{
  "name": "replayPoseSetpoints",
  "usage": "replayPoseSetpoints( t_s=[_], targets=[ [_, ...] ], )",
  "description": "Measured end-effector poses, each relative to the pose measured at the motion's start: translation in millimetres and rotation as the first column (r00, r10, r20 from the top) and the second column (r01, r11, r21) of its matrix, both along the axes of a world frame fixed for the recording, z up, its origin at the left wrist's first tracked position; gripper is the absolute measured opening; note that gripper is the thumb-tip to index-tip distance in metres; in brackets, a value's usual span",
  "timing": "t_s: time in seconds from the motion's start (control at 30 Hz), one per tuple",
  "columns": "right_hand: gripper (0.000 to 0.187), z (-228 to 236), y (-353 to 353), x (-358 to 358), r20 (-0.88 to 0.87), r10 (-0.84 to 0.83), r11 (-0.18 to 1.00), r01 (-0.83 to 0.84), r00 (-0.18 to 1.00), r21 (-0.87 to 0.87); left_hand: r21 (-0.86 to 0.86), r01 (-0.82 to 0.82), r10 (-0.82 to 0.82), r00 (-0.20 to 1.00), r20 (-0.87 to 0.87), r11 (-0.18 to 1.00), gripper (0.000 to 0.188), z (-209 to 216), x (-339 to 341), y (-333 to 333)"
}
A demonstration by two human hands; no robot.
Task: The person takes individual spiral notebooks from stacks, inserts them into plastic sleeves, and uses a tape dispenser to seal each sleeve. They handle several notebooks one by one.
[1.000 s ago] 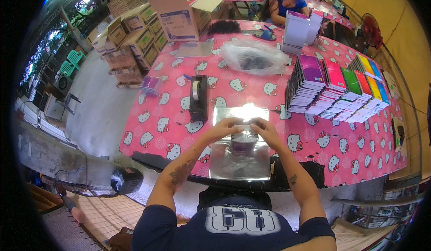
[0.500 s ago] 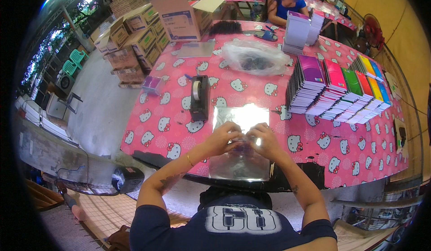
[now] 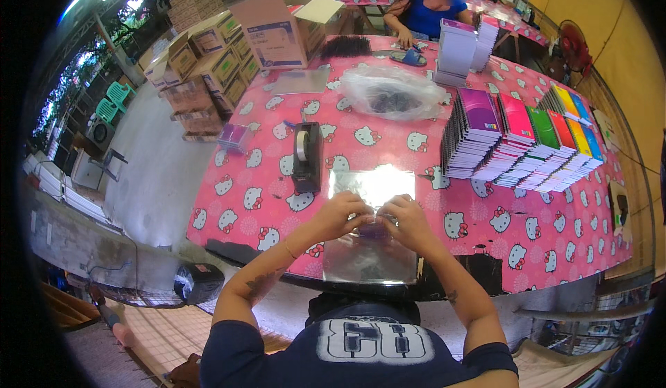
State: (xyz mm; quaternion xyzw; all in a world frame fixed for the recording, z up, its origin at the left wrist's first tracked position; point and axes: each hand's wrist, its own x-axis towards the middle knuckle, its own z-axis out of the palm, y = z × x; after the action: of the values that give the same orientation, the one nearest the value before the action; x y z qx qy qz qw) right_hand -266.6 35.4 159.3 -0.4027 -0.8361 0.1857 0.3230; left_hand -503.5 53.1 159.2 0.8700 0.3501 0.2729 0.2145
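Observation:
My left hand (image 3: 347, 214) and my right hand (image 3: 404, 219) meet over a shiny sheet (image 3: 371, 264) that lies at the table's near edge. Both have their fingers bent and closed on a small purple pack (image 3: 374, 231) in what looks like clear plastic, mostly hidden under the fingers. The fingertips press close together along its far side. Just left of the sheet stands a black tape dispenser (image 3: 306, 159) with a roll of clear tape. Farther left lies a similar small purple pack (image 3: 234, 138).
Rows of stacked spiral notebooks (image 3: 513, 138) stand at the right. A clear plastic bag (image 3: 394, 94) with dark contents lies beyond the sheet. Cardboard boxes (image 3: 277, 38) rise at the far left. Across the pink table (image 3: 479, 214) a person in blue (image 3: 429, 12) sits behind more notebooks.
My hands have shifted slightly down and closer together over the small pack. Across the table, the other person's arm has moved left, a hand now on the tabletop.

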Motion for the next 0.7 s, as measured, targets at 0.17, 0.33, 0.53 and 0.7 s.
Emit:
replayPoseSetpoints(
  t_s=[0.17,0.33,0.53,0.7],
  targets=[
    [0.038,3.2,-2.5,-6.3,0.032,-0.114,0.991,0.116,0.993,-0.072,-0.243,-0.236,0.212,0.970,-0.118,0.941,0.022,15.0,25.9,1.1],
    [0.057,-3.6,-2.7,-16.5,0.083,-0.313,0.944,0.300,0.946,0.138,-0.029,-0.344,0.315,0.887,-0.339,0.938,0.033,16.1,41.9,1.0],
    [0.073,-52.2,11.0,3.3,-0.470,-0.456,0.763,0.059,0.756,-0.644,-0.333,-0.411,0.498,0.833,0.241,0.849,0.042,-18.5,22.1,12.7],
    [0.070,-53.5,6.5,-12.4,-0.457,-0.448,0.772,0.076,0.768,-0.631,-0.036,-0.881,0.873,0.462,0.154,0.472,0.042,-86.7,-111.7,44.2]
  ],
)
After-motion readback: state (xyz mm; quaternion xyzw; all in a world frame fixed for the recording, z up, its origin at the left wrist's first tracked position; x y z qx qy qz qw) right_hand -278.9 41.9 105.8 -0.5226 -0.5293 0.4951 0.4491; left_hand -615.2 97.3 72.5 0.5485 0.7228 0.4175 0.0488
